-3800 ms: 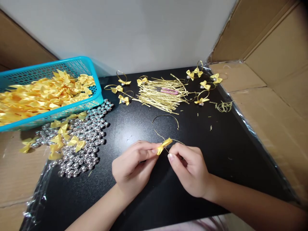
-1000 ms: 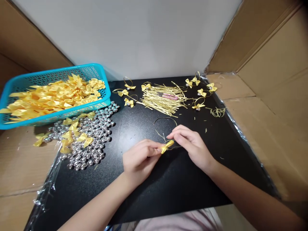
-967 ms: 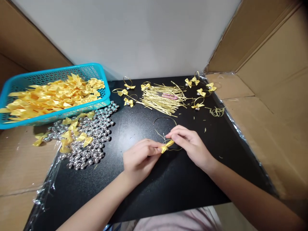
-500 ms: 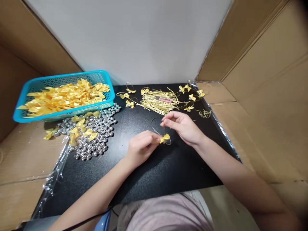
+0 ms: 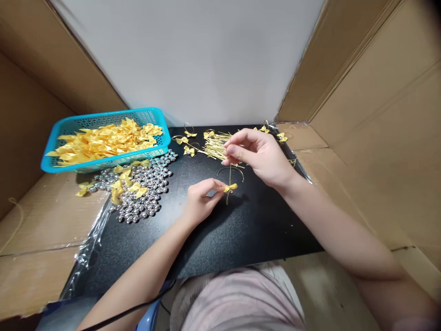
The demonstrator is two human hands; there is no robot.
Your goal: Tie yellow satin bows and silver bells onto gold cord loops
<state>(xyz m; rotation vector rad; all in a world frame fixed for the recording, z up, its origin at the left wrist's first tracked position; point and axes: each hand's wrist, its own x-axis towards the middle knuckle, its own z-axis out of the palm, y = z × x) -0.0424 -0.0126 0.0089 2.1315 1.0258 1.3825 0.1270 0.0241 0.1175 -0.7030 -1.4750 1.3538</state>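
Note:
My left hand (image 5: 201,200) pinches a small yellow ribbon bow (image 5: 230,187) just above the black mat (image 5: 241,230). A thin gold cord (image 5: 229,172) runs up from the bow to my right hand (image 5: 258,154), which is raised above the mat and pinches the cord's upper end between thumb and fingers. A short tail of cord hangs below the bow. A loose curved piece of gold cord (image 5: 237,169) lies on the mat behind the bow.
A turquoise basket (image 5: 103,156) full of yellow bows stands at the left. Silver beads (image 5: 144,193) with a few loose bows lie beside it. A bundle of gold cords (image 5: 215,145) and finished bows (image 5: 189,150) lie at the back. Cardboard walls enclose both sides.
My right hand has risen up and away from the bow, drawing the gold cord taut through it. The left hand still holds the bow. The camera has pulled back and tilted down.

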